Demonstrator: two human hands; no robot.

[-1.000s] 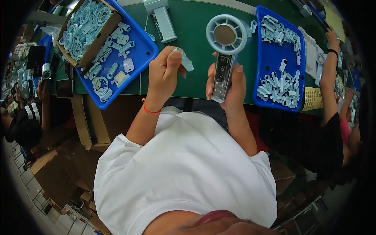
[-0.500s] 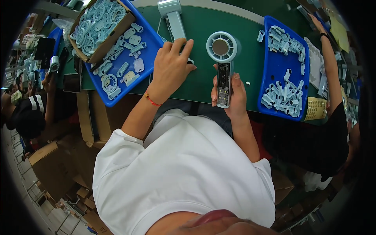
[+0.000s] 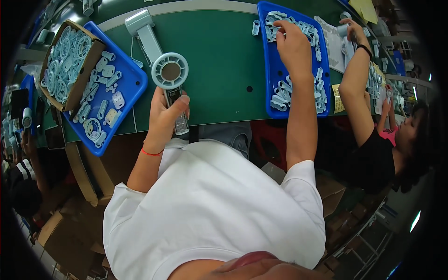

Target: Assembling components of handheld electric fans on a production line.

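Head view: the handheld fan body [image 3: 171,81], pale blue with a round ringed head and a slim handle, has changed hands. 0.5 s ago the right hand held its handle while the left hand reached toward the far side of the table; now the left hand [image 3: 164,119] carries it alone, grip clenched around the lower handle, thumb across the front, and the round head points away from the person over the green table [image 3: 224,60]. The right hand [image 3: 293,44] has left the fan and gone to the blue tray [image 3: 269,70] right of the fan, fingers spread down on the heap of small pale parts; whether it has pinched one I cannot tell. As a judgement, the swap frees the right hand to fetch the next piece for the fan.

The left forearm rises from the lower edge, wrist bent back, a red band on it. The right arm stretches nearly straight to the tray. Left of the fan lies a second blue tray [image 3: 135,84] with a cardboard box [image 3: 95,51] of rings. Right of the fan, beyond the tray, a co-worker's hand [image 3: 351,30] works.
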